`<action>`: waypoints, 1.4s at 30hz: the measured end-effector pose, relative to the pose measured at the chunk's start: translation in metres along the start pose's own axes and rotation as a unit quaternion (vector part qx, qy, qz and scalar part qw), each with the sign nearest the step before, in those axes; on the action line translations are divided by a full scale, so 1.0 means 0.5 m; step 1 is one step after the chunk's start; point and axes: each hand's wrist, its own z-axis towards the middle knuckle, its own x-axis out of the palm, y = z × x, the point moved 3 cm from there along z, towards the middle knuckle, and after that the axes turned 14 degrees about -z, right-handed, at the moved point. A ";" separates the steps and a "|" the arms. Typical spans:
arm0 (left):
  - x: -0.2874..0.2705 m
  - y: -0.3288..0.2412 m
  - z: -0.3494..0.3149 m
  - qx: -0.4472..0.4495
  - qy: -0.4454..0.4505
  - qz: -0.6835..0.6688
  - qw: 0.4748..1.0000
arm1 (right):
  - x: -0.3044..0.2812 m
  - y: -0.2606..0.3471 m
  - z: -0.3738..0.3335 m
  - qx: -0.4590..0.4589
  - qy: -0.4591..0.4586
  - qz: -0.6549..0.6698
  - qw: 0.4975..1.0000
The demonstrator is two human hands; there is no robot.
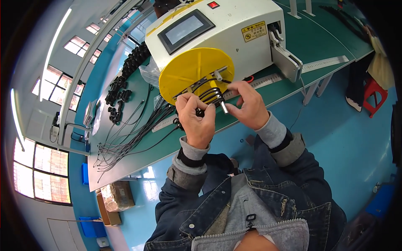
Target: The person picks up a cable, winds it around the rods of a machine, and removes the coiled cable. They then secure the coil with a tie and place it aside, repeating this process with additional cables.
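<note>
At yellow winding disc (188, 71), left hand (196, 119) and right hand (249, 104) pinching coiled black cable (210, 94)

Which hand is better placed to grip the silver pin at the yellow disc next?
Probably the right hand: its fingers touch the silver pin, while the left hand pinches the black cable coil.

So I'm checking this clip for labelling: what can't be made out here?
- Head view: how the black cable ends, hidden behind the left hand and right hand.
- The yellow disc lower rim, covered by the fingers.
- The machine top, cut off by the upper edge.
</note>
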 end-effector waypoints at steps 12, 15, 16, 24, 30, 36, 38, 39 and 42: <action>-0.004 0.020 0.005 -0.022 0.167 0.145 0.975 | 0.069 -0.038 0.008 0.031 0.100 0.159 0.982; -0.004 0.009 0.010 -0.025 0.147 0.086 0.985 | 0.096 -0.039 -0.002 0.062 0.085 0.263 0.959; -0.006 0.004 0.014 -0.025 0.143 0.085 0.986 | 0.106 -0.035 -0.005 0.079 0.056 0.331 0.939; -0.008 -0.011 0.029 -0.033 0.194 0.139 0.970 | 0.087 0.039 -0.021 0.062 0.010 0.161 0.985; 0.001 -0.031 0.033 -0.044 0.241 0.174 0.954 | 0.110 0.029 -0.013 0.069 -0.017 0.116 0.991; 0.002 -0.032 0.024 -0.076 0.242 0.185 0.949 | 0.128 0.034 -0.020 0.154 -0.050 0.183 0.970; -0.001 -0.034 0.016 -0.083 0.246 0.189 0.947 | 0.123 0.043 -0.032 0.167 -0.045 0.180 0.968; -0.001 -0.034 0.014 -0.086 0.249 0.192 0.946 | 0.118 0.048 -0.036 0.166 -0.050 0.170 0.970; 0.004 -0.062 -0.020 -0.065 0.232 0.181 0.954 | 0.101 0.061 -0.052 0.172 -0.057 0.150 0.972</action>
